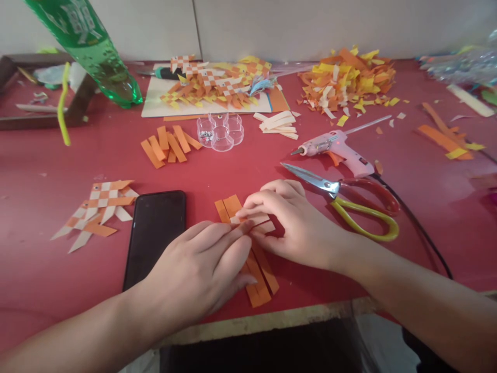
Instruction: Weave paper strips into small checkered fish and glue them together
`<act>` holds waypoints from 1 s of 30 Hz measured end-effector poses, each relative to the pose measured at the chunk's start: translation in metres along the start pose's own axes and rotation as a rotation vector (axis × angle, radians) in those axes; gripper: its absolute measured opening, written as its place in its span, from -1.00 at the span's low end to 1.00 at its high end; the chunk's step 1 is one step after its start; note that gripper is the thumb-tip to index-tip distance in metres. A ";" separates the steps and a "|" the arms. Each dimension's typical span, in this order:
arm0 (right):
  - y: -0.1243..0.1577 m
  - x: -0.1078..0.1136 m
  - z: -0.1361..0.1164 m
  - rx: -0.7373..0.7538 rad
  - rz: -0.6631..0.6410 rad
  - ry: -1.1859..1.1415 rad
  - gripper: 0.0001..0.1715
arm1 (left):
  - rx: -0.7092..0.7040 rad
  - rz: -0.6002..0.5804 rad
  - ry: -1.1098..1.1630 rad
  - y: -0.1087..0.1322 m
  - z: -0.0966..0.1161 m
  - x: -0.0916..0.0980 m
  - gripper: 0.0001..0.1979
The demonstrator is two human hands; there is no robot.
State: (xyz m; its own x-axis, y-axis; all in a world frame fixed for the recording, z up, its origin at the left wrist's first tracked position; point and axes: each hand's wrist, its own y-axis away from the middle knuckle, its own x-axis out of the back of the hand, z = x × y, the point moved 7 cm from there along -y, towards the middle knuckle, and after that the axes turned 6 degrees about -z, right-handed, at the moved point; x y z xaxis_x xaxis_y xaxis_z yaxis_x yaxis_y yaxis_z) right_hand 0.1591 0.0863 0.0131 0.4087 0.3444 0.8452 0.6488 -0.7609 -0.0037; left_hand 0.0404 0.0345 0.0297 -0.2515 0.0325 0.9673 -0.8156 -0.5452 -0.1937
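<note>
Orange paper strips (pixel 258 277) lie lengthwise near the table's front edge, crossed by short cream paper strips (pixel 264 223) in a partial weave. My left hand (pixel 205 254) rests over the orange strips, its fingers close together and pinning the weave. From the other side, my right hand (pixel 283 212) curls its fingers and thumb around the cream strips' ends. The fingers hide much of the crossing. Left of my hands lies a black phone (pixel 155 233). Woven orange-and-cream paper fish (pixel 104 199) lie beyond it.
Scissors (pixel 330 186) and a pink glue gun (pixel 334 147) with a cord lie at right. Behind are loose orange strips (pixel 166 145), a clear compartment dish (pixel 220 132), cream strips (pixel 277 123) and a scrap pile (pixel 345 83). A green bottle (pixel 97 57) stands back left.
</note>
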 end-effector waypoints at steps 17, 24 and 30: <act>0.007 0.005 -0.001 0.145 0.106 -0.146 -0.68 | 0.046 -0.058 0.086 0.005 -0.006 -0.003 -0.70; 0.007 0.022 -0.003 0.222 0.232 -0.132 -0.63 | 0.072 0.042 0.248 0.008 -0.012 0.005 -0.59; 0.009 0.017 -0.008 0.292 0.192 -0.056 -0.42 | 0.134 0.159 0.380 0.010 -0.019 0.013 -0.46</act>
State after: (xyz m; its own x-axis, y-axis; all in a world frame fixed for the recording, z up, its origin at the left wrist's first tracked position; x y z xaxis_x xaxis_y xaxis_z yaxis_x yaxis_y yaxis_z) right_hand 0.1667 0.0812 0.0320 0.5703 0.2455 0.7839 0.7093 -0.6285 -0.3192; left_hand 0.0189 0.0458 0.0373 -0.5631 0.2312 0.7934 -0.6826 -0.6713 -0.2888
